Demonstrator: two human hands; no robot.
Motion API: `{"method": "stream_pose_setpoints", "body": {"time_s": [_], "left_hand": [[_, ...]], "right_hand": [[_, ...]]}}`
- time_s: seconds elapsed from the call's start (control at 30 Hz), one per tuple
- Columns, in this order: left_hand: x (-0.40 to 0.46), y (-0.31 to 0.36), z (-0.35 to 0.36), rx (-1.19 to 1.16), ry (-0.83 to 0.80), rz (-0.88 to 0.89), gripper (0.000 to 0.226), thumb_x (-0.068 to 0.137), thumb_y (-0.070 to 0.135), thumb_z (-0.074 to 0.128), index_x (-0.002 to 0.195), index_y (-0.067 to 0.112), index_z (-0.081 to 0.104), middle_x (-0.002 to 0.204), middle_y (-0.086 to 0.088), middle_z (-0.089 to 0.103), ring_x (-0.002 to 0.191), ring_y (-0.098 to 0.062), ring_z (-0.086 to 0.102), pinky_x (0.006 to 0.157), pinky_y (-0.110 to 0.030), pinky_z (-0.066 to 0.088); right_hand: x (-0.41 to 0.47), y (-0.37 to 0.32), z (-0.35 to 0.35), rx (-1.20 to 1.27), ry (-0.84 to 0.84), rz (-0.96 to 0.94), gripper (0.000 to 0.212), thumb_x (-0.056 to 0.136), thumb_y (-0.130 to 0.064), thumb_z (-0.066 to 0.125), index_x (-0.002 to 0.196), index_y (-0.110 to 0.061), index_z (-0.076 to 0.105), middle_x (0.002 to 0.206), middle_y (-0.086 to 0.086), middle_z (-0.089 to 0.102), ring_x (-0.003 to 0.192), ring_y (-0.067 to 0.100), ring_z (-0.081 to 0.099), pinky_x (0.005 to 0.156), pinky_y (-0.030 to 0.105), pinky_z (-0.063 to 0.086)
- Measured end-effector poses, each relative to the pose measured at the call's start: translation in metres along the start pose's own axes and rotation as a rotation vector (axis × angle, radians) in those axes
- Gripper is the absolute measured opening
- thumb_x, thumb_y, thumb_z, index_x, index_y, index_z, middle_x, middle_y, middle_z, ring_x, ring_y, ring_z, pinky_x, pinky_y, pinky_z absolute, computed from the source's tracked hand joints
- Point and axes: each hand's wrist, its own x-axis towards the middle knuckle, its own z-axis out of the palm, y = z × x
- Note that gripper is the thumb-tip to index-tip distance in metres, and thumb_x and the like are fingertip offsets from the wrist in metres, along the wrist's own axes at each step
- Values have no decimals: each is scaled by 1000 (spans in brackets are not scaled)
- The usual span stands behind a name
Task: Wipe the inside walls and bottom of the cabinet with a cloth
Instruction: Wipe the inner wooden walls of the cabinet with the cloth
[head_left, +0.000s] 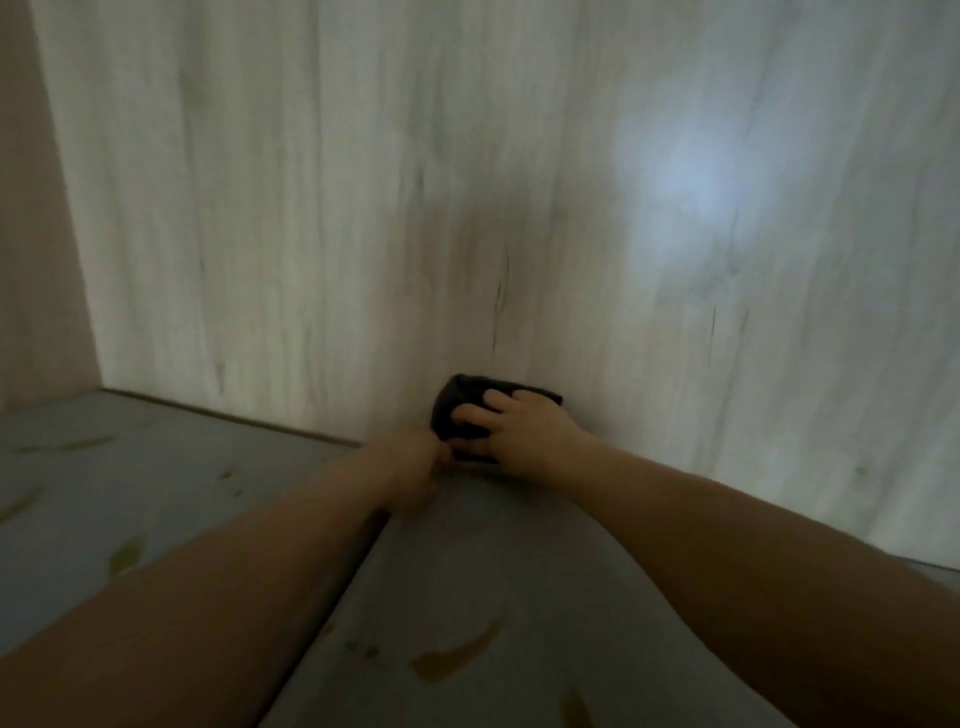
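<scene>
Yellowish smears (457, 657) lie on the grey cabinet bottom (156, 467), nearest to the camera and well behind the grip. Further in, the right hand (511, 434) presses its curled fingers over the dark cloth (462, 402) at the foot of the back wall (363, 208) — the wall wipe seems in hand. Just left, the left hand (413, 467) is blurred; I cannot tell its grip. Next comes, I think, dragging the cloth back over the smears.
</scene>
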Motion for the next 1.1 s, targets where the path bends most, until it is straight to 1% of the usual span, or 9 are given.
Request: {"method": "stream_pose_setpoints", "body": {"time_s": [0.3,0.4,0.5,0.57,0.63,0.67,0.77,0.9,1.1], "left_hand": [[-11,-48,-90,-101,500,-84,56,93,23,54,146,18,33,146,-4,30,131,-21,36,107,-28,30],[0,-35,-119,-79,647,-49,64,91,20,56,148,19,27,151,-2,21,135,-23,29,108,-30,29],[8,-24,-138,-59,769,-26,61,90,16,53,146,15,29,154,-3,17,138,-23,24,110,-28,23],[11,-21,-145,-11,800,-16,53,93,17,50,143,12,36,155,-4,19,139,-22,24,112,-28,22],[13,-22,-154,-32,856,-31,51,92,17,51,141,11,38,154,-4,20,137,-22,28,110,-30,28],[16,-23,-160,-46,893,-42,52,92,16,51,142,11,37,155,-4,20,137,-23,29,110,-30,28],[30,-24,-186,-33,961,-44,59,94,14,47,148,15,26,158,-3,13,142,-22,21,115,-32,21],[47,-26,-218,-93,984,-58,74,91,11,48,152,22,6,159,3,-2,145,-18,8,117,-31,14],[43,-28,-216,-1,876,-78,84,89,17,53,151,24,-3,159,0,-9,146,-19,8,117,-34,17]], "right_hand": [[34,95,-102,-101,345,369,56,101,-23,31,150,-36,7,157,-2,7,137,28,17,104,38,26],[35,111,-114,-46,435,486,57,101,-24,34,150,-34,9,159,-2,4,145,29,1,116,45,6],[22,97,-86,-5,319,407,67,99,-24,39,150,-32,-3,159,-3,-12,144,28,-17,113,44,-13],[6,93,-63,-30,232,225,73,94,-29,51,150,-32,4,159,-3,-3,144,28,-9,112,44,-10],[-3,105,-65,-102,206,126,71,89,-34,60,148,-33,21,157,-6,15,144,26,10,115,46,11],[-2,118,-75,-133,211,138,67,92,-36,54,149,-34,19,156,-9,9,143,23,6,116,45,14],[7,176,-127,-103,340,402,58,102,-38,24,147,-38,-12,153,-12,-23,141,19,-22,115,40,-9],[13,215,-174,18,457,678,57,101,-41,18,147,-39,-14,155,-8,-25,142,22,-24,114,40,-14],[6,171,-137,-59,390,475,63,97,-48,24,147,-40,-14,155,-6,-25,142,24,-24,113,42,-15]]}}
